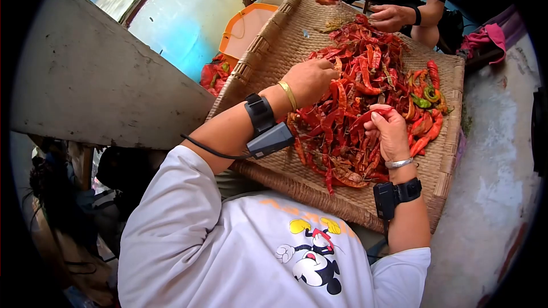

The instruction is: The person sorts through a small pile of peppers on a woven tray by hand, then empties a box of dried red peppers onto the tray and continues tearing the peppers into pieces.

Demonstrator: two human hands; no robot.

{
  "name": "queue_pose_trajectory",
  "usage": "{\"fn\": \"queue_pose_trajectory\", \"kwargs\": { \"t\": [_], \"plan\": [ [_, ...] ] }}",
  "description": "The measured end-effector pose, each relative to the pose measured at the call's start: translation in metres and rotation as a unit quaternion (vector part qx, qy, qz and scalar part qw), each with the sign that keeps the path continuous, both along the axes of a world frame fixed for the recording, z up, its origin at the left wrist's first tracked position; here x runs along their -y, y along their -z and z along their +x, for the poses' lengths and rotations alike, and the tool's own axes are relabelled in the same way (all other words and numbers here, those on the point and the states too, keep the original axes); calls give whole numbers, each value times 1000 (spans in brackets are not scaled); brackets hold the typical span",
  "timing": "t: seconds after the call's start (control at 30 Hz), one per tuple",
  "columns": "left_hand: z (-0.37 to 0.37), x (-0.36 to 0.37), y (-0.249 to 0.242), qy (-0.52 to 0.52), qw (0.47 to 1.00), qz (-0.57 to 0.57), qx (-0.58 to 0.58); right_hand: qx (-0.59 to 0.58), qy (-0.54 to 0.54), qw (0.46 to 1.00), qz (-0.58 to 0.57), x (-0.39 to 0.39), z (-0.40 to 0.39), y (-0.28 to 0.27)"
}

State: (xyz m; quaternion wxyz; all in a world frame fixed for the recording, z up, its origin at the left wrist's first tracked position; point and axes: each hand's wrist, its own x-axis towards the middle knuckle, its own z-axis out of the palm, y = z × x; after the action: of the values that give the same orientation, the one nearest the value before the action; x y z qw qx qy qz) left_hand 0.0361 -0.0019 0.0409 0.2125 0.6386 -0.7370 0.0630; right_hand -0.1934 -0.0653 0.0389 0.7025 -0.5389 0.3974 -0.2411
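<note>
A heap of dried red chili peppers (357, 88) lies on a woven tray (274, 51). My right hand (394, 137) is over the near side of the heap, its thumb and fingers pinching a red chili pepper (368, 118). My left hand (311, 81) is at the left edge of the heap, back of the hand up and fingers curled together toward the peppers. What its fingertips hold, if anything, is hidden. Fresher-looking chili peppers (425, 128), red with a few green, lie along the right side of the tray.
Across the tray sits another person, whose hands (394, 18) are over its far end, one with a small reddish piece. Left of the tray are an orange-rimmed container (228, 37) and a red bag (214, 74). Pink cloth (485, 43) hangs at the far right.
</note>
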Motion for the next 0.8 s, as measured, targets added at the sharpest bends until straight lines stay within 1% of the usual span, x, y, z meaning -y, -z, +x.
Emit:
{"fn": "queue_pose_trajectory", "kwargs": {
  "t": [0.03, 0.07, 0.13, 0.17, 0.2, 0.27, 0.33, 0.37, 0.4, 0.5, 0.53, 0.57, 0.6, 0.67, 0.7, 0.77, 0.8],
  "plan": [
    [-9, -2, -8, 60, 990, 63, -110, 4, 1, 1000, -1, -3, 2, -3],
    [-18, -5, -11, 119, 961, 123, -219, 7, 1, 1000, -2, -6, 4, -5],
    [-35, -12, -1, 166, 905, 188, -343, 14, 2, 1000, -15, -10, 8, -6],
    [-40, -16, 5, 188, 898, 207, -340, 28, 0, 999, -17, -12, 9, -5],
    [-42, -17, -3, 168, 908, 274, -269, 43, -2, 999, -18, -13, 9, -4],
    [-40, -17, 4, 171, 903, 266, -292, 34, -11, 999, -24, -16, 11, -5],
    [-30, -10, -4, 102, 844, 315, -422, 48, 22, 998, -32, -18, 13, -8],
    [-22, -7, -10, 51, 809, 326, -487, 40, 24, 998, -30, -17, 13, -11],
    [-12, -1, -4, 22, 801, 264, -538, 38, 20, 999, -33, -15, 12, -11],
    [20, 7, -25, -87, 701, 115, -698, 11, 3, 1000, -22, -8, 5, -2],
    [39, 11, -22, -103, 692, 74, -711, 9, 0, 1000, -23, -8, 5, -2],
    [57, 15, -15, -107, 649, 5, -753, 1, -3, 1000, -19, -9, 6, -2],
    [71, 16, -13, -115, 624, -46, -772, -8, -5, 1000, -14, -9, 6, -2],
    [92, 11, -7, -158, 570, -60, -804, -9, -11, 1000, -16, -9, 7, -2],
    [94, 12, -3, -159, 569, -60, -805, -10, -19, 1000, -21, -8, 7, -1],
    [94, 15, 7, -222, 701, 0, -678, -16, -25, 999, -23, -7, 5, 0],
    [87, 15, 7, -221, 699, 3, -680, -13, -25, 999, -23, -6, 5, -1]
  ]
}}
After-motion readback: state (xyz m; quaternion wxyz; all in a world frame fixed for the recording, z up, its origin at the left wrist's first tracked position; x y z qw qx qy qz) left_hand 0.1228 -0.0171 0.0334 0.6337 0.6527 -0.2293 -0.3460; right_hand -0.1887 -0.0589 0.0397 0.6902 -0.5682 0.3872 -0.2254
